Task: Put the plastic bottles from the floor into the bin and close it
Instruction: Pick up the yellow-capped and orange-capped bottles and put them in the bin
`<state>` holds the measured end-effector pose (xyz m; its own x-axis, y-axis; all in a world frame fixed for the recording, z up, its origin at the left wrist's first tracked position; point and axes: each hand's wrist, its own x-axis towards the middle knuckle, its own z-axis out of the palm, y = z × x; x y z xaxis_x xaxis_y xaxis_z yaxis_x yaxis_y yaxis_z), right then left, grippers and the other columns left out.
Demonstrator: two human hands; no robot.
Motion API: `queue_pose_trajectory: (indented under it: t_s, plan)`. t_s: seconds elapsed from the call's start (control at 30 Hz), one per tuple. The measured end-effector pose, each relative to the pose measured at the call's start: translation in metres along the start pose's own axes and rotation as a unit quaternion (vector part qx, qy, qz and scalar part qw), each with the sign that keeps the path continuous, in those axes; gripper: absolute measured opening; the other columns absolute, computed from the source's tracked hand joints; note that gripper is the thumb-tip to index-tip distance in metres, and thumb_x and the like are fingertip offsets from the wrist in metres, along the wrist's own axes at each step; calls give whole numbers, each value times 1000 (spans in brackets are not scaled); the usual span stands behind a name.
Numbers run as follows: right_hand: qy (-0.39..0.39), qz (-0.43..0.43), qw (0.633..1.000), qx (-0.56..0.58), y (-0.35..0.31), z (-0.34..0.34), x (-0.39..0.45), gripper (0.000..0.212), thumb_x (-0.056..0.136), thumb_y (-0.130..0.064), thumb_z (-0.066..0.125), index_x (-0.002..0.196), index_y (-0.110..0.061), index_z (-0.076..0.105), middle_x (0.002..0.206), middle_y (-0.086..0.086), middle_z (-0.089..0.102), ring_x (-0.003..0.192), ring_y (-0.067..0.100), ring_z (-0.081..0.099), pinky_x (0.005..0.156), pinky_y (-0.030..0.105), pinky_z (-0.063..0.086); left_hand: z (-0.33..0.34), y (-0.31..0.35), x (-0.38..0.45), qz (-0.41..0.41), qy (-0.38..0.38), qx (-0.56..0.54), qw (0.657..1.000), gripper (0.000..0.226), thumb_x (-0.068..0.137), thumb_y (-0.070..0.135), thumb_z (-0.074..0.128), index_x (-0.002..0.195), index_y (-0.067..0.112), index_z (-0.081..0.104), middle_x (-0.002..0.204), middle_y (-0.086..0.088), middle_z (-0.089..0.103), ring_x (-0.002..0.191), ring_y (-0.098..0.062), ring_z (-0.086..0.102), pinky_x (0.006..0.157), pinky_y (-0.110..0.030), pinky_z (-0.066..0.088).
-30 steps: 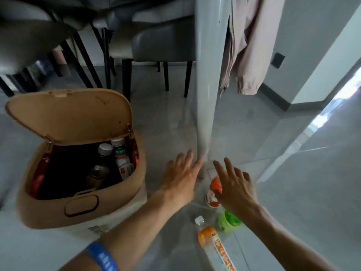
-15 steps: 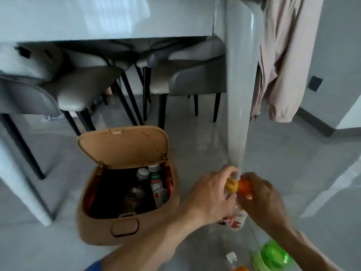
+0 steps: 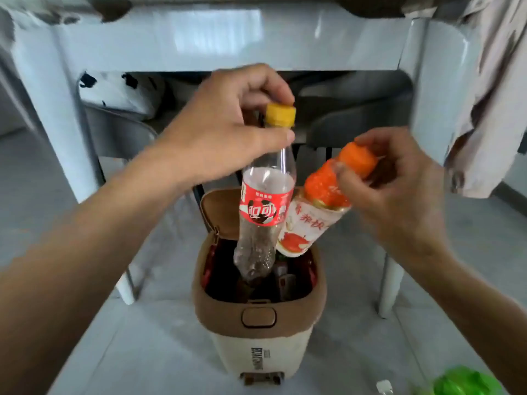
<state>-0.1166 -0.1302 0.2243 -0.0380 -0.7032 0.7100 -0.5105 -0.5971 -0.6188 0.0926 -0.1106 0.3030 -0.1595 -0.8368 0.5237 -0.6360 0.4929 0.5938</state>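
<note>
My left hand [image 3: 225, 129] grips a clear bottle with a yellow cap and red label [image 3: 266, 203] by its neck, hanging upright over the bin's opening. My right hand [image 3: 399, 201] holds a white bottle with an orange cap and orange shoulder [image 3: 310, 223], tilted, its base just above the opening. The brown-and-cream bin [image 3: 258, 317] stands on the floor below with its lid [image 3: 219, 206] up at the back. Several bottles are inside it in the dark. A green-capped bottle [image 3: 467, 382] lies on the floor at the bottom right.
A white table [image 3: 216, 44] spans the top, its legs either side of the bin. Grey chairs [image 3: 356, 124] stand under it. A pale pink garment [image 3: 490, 95] hangs at the right. A small white cap [image 3: 384, 386] shows at the bottom edge.
Both hands took a bottle each from the floor by the table leg and lifted them over the open bin. The view has shifted so the bin is now centred.
</note>
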Motion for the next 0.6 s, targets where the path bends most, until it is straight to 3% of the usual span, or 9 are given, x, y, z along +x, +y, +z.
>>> queue_pose_trajectory:
  t_s: [0.1, 0.23, 0.4, 0.5, 0.6]
  plan:
    - [-105, 14, 994, -12, 7, 41, -21, 32, 78, -34, 75, 104, -29, 56, 86, -17, 62, 78, 1, 61, 67, 20, 51, 13, -36, -13, -6, -70, 112, 991, 32, 75, 24, 80, 101, 29, 63, 100, 11, 72, 99, -5, 67, 91, -40, 53]
    - [-224, 54, 972, -51, 31, 83, -45, 26, 76, -33, 69, 98, -34, 54, 88, -10, 66, 81, 8, 64, 73, 36, 56, 40, -88, -35, -36, -144, 253, 956, 33, 79, 20, 74, 103, 33, 56, 89, 11, 64, 79, -11, 57, 71, -32, 45]
    - [-317, 96, 940, -86, 53, 115, -65, 27, 80, -35, 68, 103, -34, 53, 95, -8, 67, 90, 14, 63, 81, 41, 55, 54, -131, -45, -93, -166, 243, 951, 25, 81, 23, 75, 104, 22, 63, 89, 8, 56, 85, -15, 55, 72, -29, 42]
    - [-354, 91, 923, -123, 61, 124, -71, 28, 80, -37, 69, 103, -32, 54, 98, -5, 67, 92, 16, 61, 82, 38, 53, 54, -143, -42, -112, -173, 258, 944, 16, 81, 29, 77, 88, 19, 66, 82, 6, 57, 85, -18, 57, 72, -32, 43]
    - [-378, 87, 908, -157, 70, 132, -73, 29, 79, -39, 70, 102, -29, 54, 101, -3, 65, 94, 18, 60, 82, 38, 52, 58, -155, -42, -145, -204, 289, 924, 31, 84, 33, 74, 71, 23, 48, 77, 2, 51, 80, -21, 53, 68, -33, 41]
